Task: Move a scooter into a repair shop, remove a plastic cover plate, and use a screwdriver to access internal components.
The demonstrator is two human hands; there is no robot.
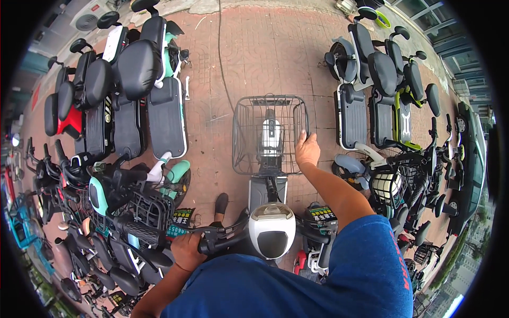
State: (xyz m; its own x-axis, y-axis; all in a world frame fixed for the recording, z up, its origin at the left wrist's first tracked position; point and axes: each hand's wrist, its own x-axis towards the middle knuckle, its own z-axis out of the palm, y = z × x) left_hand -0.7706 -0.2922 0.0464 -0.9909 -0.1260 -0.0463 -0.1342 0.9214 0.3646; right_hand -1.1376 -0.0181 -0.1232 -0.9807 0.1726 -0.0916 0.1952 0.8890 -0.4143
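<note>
A white electric scooter (272, 230) stands directly before me, its rounded white display housing between the handlebars. My left hand (189, 250) is closed round the outer end of the left black handlebar grip (214, 241). Stretched forward, my right hand (307, 148) grips the right side of the scooter's black wire basket (270, 98), its fingertips at the wire rim. Through the basket's mesh shows a white and black part (271, 135); whether it lies inside or beneath I cannot tell. The right end of the handlebar is partly hidden by my arm.
Parked scooters line both sides, with black seats (139, 69) at left and more seats (383, 74) at right. A mint-green scooter (177, 175) is close on my left. Reddish paving (265, 47) runs between the rows. A dark car (469, 164) stands far right.
</note>
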